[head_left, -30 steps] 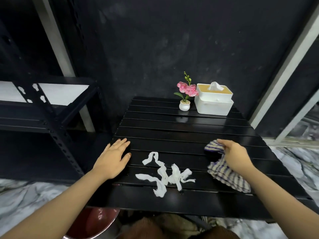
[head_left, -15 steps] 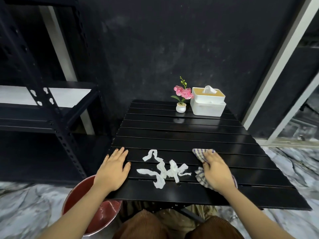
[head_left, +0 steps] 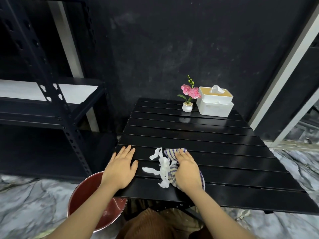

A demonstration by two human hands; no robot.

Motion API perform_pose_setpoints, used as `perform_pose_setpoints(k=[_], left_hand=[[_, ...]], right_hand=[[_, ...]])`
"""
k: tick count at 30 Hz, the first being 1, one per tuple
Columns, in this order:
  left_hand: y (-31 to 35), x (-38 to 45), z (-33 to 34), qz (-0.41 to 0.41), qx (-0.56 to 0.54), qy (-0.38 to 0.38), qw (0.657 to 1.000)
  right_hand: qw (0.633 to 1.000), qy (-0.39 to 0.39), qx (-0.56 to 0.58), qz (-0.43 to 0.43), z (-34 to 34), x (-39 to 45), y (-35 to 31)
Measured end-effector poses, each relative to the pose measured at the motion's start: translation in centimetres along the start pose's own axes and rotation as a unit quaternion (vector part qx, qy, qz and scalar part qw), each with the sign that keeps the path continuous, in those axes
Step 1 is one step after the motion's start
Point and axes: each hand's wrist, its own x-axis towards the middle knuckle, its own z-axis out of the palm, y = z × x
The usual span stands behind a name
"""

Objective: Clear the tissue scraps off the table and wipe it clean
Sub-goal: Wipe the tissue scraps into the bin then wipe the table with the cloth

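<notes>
Head view: scraps [head_left: 162, 167] lie low centre on the worktop [head_left: 198, 135], touching the cloth [head_left: 170, 155]. Right hand [head_left: 187, 169] presses it flat, grip wide; left hand [head_left: 121, 167] rests flat, holding nothing. Best sweep leftward with steady pressure, bunching scraps toward the bin [head_left: 86, 192] at lower left.

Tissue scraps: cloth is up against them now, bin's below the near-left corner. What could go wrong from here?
1. The tissue scraps lie loose and strung out; the right hand pressing the striped cloth may slide past some strips and leave them behind.
2. The red bin sits partly under the table edge, so swept scraps could drop onto the floor instead.
3. The left hand rests flat in the sweep path.
</notes>
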Motion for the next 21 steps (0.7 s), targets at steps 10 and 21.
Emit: perform_pose_setpoints(k=[10,21], left_hand=[[-0.1,0.0,-0.1,0.002,-0.009,0.004,1.000],[-0.5,-0.4,-0.9,0.011,-0.030,-0.007,0.999]], right_hand=[[0.999,-0.014,0.035,0.000,1.9,0.5,-2.8],[0.973,0.129,0.182,0.057,-4.3,-1.5,3.0]])
